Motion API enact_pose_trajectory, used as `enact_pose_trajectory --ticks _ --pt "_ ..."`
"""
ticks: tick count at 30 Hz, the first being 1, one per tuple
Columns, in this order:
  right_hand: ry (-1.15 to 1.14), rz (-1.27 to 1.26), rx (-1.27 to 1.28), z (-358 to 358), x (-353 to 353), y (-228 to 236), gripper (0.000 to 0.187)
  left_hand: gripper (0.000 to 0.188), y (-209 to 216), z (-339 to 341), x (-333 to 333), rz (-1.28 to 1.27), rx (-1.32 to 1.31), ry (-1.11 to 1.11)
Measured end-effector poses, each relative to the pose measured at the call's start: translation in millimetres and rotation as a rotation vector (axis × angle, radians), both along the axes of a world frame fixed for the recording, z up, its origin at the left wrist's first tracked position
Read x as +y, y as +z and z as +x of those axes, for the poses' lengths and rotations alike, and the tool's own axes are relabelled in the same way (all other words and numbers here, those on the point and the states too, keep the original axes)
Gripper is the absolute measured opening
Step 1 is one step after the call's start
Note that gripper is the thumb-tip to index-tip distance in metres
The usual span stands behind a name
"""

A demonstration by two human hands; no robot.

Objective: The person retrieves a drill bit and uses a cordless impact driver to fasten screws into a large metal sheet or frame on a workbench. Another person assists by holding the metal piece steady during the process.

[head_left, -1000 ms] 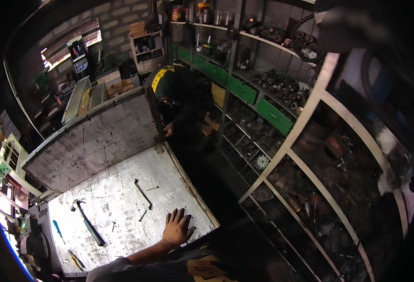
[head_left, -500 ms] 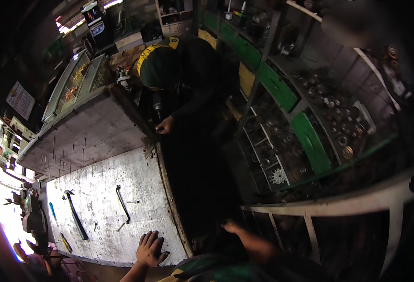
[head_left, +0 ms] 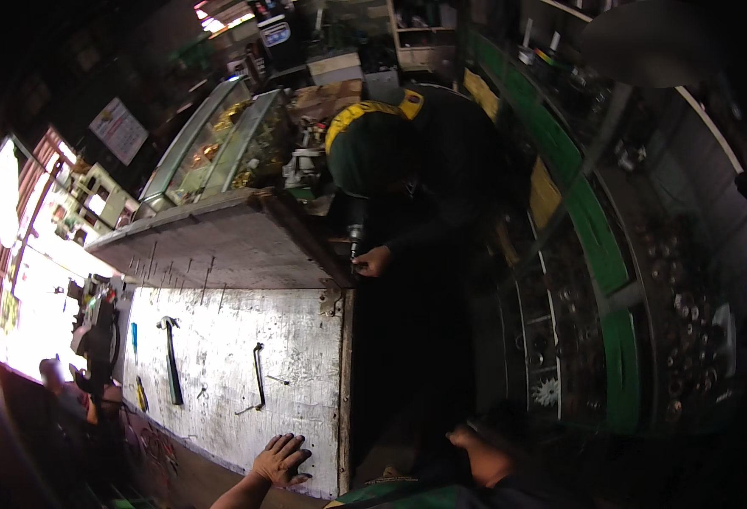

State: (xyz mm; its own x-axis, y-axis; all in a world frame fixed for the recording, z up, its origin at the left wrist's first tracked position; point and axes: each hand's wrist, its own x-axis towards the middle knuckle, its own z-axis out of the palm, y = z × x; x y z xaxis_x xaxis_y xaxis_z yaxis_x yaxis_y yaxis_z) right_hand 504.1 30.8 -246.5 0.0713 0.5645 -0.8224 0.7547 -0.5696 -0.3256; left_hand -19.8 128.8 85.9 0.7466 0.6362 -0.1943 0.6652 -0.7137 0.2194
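My left hand (head_left: 282,461) rests palm down with spread fingers on a worn, whitish wooden panel (head_left: 229,339). My right hand (head_left: 480,454) hangs over deep shadow to the right of the panel. Its fingertips are lost in the dark, so I cannot tell what they hold, if anything. On the panel lie a claw hammer (head_left: 172,365), a bent metal rod (head_left: 259,377), a blue-handled screwdriver (head_left: 134,339), a yellow-and-black-handled tool (head_left: 141,394) and a few small metal bits.
A raised board (head_left: 229,242) with several nails poking through joins the panel's far side. Beyond it, a person in a dark cap (head_left: 365,157) bends over a drill-like tool (head_left: 355,237). Shelves of metal parts (head_left: 679,322) line the right; a glass case (head_left: 212,144) stands behind.
The view has turned left, so the panel and the person appear further right. My left hand stays flat on the panel. The tools lie in the same places.
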Motion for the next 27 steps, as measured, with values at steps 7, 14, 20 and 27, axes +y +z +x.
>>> enact_pose_trajectory --ticks 7,14,20,27 --pt "0.008 -0.103 -0.056 19.1 62.6 48.1 0.054 0.071 0.4 -4.5 -3.6 -0.051 -0.058 0.027" --pt "0.224 0.084 -0.178 24.8 79.4 45.3 0.043 0.071 5.2 -8.4 -3.1 -0.056 -0.010 -0.010" --pt "0.085 0.110 0.004 17.0 62.0 50.6 0.039 0.071 11.7 -11.6 -5.1 -0.076 -0.125 0.013" --pt "-0.043 0.027 -0.007 -19.0 9.2 78.9 0.039 0.072 19.2 -19.3 -10.5 -0.012 -0.215 -0.015"
